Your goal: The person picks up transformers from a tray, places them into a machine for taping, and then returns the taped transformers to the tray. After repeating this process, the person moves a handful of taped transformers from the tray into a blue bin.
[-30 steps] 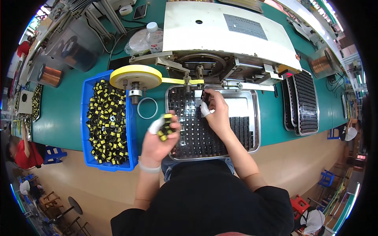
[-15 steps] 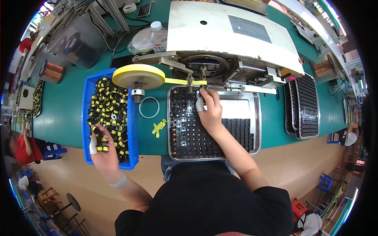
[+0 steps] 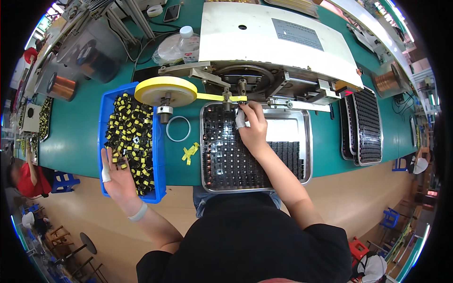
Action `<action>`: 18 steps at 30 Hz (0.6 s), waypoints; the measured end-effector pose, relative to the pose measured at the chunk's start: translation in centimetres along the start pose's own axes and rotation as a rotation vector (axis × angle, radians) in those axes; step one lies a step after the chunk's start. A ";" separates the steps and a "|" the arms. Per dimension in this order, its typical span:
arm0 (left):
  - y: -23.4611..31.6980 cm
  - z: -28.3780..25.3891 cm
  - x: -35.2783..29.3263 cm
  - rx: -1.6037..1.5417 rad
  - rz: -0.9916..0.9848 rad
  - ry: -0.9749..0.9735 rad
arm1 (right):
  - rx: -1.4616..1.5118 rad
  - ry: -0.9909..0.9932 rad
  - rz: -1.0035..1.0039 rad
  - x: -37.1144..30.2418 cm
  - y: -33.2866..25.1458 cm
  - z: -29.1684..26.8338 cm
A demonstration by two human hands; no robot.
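My left hand (image 3: 120, 181) is over the near end of a blue bin (image 3: 162, 177), palm up with fingers stretched apart. A few small black parts wrapped in yellow tape (image 3: 120, 161) are at its fingers, and many more like them (image 3: 127, 118) fill the bin. My right hand (image 3: 255, 129) is closed at the machine's spindle (image 3: 242, 86), just under the end of the yellow tape strip (image 3: 212, 97). Its fingertips hide whatever they pinch. Below that hand lies a metal tray (image 3: 309, 162) with rows of black parts (image 3: 226, 155). Both hands have white wrapping on a finger or thumb.
A yellow tape roll (image 3: 165, 87) sits on an arm of the white machine (image 3: 255, 37). Between bin and tray lie a pale ring (image 3: 179, 129) and yellow tape scraps (image 3: 190, 153). Filled trays (image 3: 365, 127) are stacked at right. A bottle (image 3: 188, 45) stands behind the roll.
My left hand has opened from its curl around several taped parts and moved slightly left. My right hand stays at the spindle, its fingers shifted slightly.
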State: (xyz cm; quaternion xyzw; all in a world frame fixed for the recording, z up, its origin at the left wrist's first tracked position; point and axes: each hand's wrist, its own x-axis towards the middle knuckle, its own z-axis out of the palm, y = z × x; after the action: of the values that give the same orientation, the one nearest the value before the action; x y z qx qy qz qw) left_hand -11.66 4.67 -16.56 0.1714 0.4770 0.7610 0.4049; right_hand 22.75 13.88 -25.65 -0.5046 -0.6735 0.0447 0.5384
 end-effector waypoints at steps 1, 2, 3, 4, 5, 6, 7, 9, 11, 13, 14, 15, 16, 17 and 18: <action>-0.6 -2.1 1.0 -0.001 -0.002 -0.002 | -0.003 0.001 0.000 0.1 -0.1 -0.2; -1.3 -5.9 2.7 -0.509 -0.181 -0.317 | -0.004 -0.008 -0.002 0.1 -0.4 -0.3; -1.0 -5.7 3.0 -1.017 -0.365 -0.634 | -0.009 -0.017 -0.003 0.2 -0.7 -0.4; -1.3 -5.6 2.4 -1.016 -0.365 -0.633 | -0.009 -0.017 -0.002 0.3 -1.3 -0.7; -0.6 -1.0 0.1 -0.346 -0.070 -0.303 | 0.047 -0.048 0.177 0.5 -2.2 -1.0; -0.2 2.0 -1.7 0.325 0.216 0.038 | 0.105 -0.076 0.356 0.5 -2.7 -1.3; 0.0 3.1 -2.3 0.326 0.219 0.037 | 0.121 -0.099 0.472 0.1 -2.1 -1.2; -0.2 4.2 -3.0 0.371 0.279 0.034 | 0.387 -0.120 0.747 0.1 -2.5 -1.6; -1.3 4.8 -3.9 0.351 0.285 -0.048 | 0.751 -0.158 1.053 -0.5 -1.7 -2.0; -2.6 6.2 -5.4 0.297 0.246 -0.165 | 0.983 -0.148 1.138 -1.0 -1.0 -2.5; -3.8 6.7 -5.9 0.309 0.218 -0.302 | 1.218 -0.130 1.213 -1.0 -0.8 -2.8; -5.2 6.9 -6.4 0.318 0.192 -0.435 | 1.328 -0.077 1.289 -0.9 -1.0 -3.0; -6.4 7.8 -6.9 0.270 0.033 -0.489 | 1.328 -0.076 1.290 -1.4 -0.4 -3.1; -7.7 9.1 -7.4 0.220 -0.129 -0.546 | 1.535 -0.082 1.302 -2.1 0.7 -3.5; -9.1 10.1 -7.6 0.164 -0.245 -0.609 | 1.745 -0.092 1.305 -2.5 1.2 -3.9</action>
State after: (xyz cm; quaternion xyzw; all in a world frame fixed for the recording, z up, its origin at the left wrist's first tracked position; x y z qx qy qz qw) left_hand 3.69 6.62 -18.58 0.3640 0.4108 0.5798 0.6022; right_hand 26.27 10.78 -26.46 -0.2068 -0.0316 0.8031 0.5579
